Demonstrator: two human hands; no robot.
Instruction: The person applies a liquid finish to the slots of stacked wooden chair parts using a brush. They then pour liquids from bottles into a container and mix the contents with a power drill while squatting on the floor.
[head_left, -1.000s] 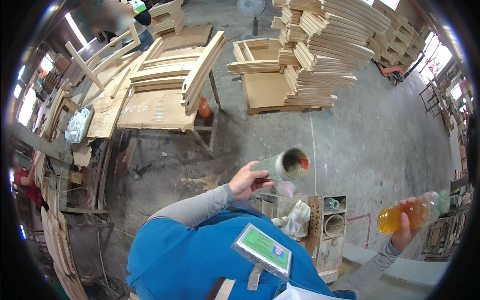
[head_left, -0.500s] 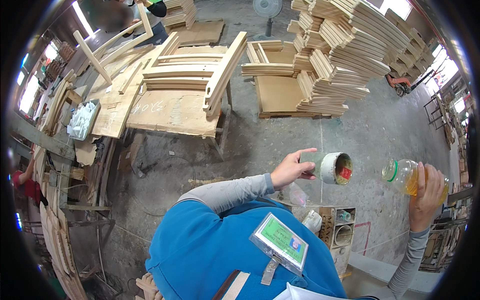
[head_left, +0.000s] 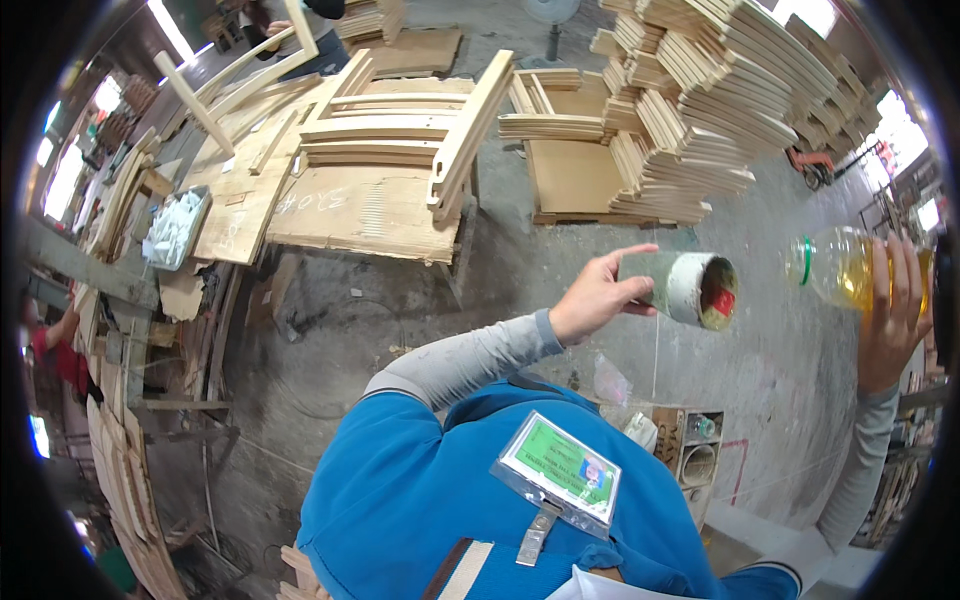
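Note:
My left hand (head_left: 603, 293) grips the base end of a cut-down cylindrical cup (head_left: 683, 290), greenish with a whitish band round its rim. The cup lies tilted on its side in the air, mouth facing right, and something red shows inside. Out to the right, my right hand (head_left: 893, 315) is wrapped round a clear plastic bottle (head_left: 842, 265) partly filled with yellow liquid. That bottle also lies nearly level, its green-ringed neck pointing left toward the cup. A gap separates the two.
Wooden frame parts (head_left: 400, 130) rest on a worktable (head_left: 365, 225) ahead. Tall stacks of wooden pieces (head_left: 690, 130) stand on the far right. Below my hands is a compartmented box (head_left: 690, 430) holding a bottle. At the far left table another person (head_left: 290, 40) handles a frame.
Both hands, with the cup and the bottle, have shifted up and to the right in the picture. The whole background has shifted slightly too.

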